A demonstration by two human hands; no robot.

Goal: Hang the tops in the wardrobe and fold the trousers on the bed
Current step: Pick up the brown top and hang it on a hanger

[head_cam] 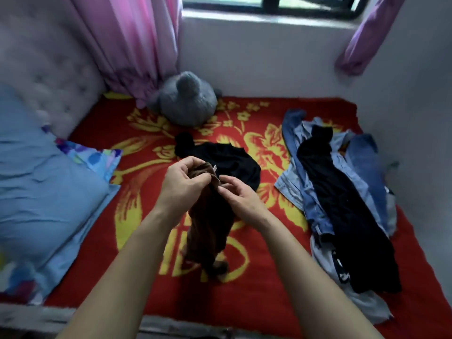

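head camera looks down over the bed (pixel 269 302).

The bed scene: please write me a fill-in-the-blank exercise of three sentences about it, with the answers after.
1. Both hands, left hand and right hand, hold up a garment of ____ colour.
2. The grey plush toy lies beside the ____ curtain.
3. The pile of clothes lies to the ____ of the black garment.

Missing words: brown; pink; right
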